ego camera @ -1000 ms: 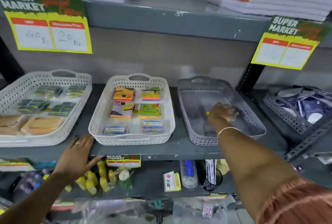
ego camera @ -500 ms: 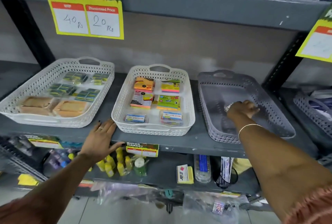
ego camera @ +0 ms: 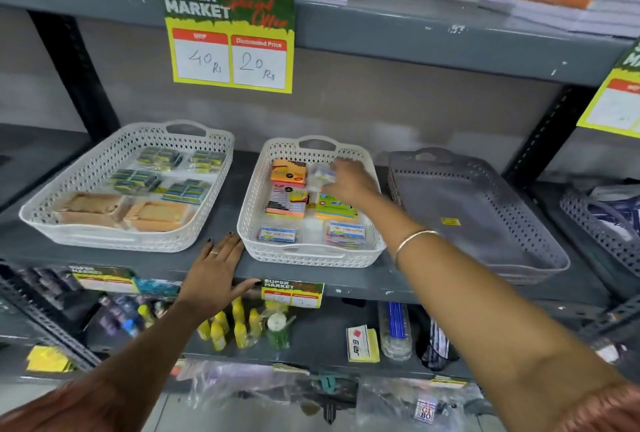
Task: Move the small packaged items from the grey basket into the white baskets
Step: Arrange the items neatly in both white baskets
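My right hand hovers over the back right of the middle white basket, shut on a small clear packet that looks blurred. That basket holds several colourful sticky-note packs and small boxes. The grey basket stands to the right with only a yellow sticker on its floor. The left white basket holds dark green packets and tan packs. My left hand lies flat and open on the shelf edge between the two white baskets.
A price sign hangs from the shelf above, under stacked paper. Another grey basket with dark packets sits at far right. The lower shelf holds yellow bottles, sticky notes and pens. A black upright rises behind the grey basket.
My right hand has left the grey basket and swung left over the middle white basket, carrying the small packet. The view has shifted right and down; my left hand stays on the shelf edge.
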Demonstrator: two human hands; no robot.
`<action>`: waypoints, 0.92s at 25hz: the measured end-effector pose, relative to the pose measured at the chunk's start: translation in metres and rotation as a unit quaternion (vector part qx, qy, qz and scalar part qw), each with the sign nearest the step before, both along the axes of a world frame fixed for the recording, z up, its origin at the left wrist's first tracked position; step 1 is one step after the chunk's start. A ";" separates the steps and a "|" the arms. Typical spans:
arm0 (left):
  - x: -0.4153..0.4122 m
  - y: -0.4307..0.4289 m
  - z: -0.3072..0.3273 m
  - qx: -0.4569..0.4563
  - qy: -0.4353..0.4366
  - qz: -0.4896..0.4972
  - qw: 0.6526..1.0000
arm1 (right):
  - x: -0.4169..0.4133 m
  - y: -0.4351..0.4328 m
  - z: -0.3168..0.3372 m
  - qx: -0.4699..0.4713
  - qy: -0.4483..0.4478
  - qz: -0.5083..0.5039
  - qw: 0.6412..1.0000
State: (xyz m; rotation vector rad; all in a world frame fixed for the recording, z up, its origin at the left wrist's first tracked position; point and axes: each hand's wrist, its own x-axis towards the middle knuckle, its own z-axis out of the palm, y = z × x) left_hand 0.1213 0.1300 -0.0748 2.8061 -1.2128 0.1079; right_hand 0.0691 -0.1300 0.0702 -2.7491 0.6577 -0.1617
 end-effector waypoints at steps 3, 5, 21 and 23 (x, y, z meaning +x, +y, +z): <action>0.002 0.001 -0.002 -0.004 0.009 -0.002 1.000 | 0.010 0.049 -0.024 0.002 0.047 0.089 0.995; 0.003 0.001 -0.004 -0.009 0.007 -0.004 1.000 | 0.015 0.067 -0.039 -0.017 0.082 0.108 0.991; -0.021 -0.016 0.060 -0.411 0.048 -0.006 0.911 | -0.001 0.019 -0.015 0.090 0.073 0.055 0.992; -0.014 -0.045 0.092 -0.383 0.009 -0.039 0.923 | -0.008 0.004 -0.012 0.089 0.115 0.064 0.987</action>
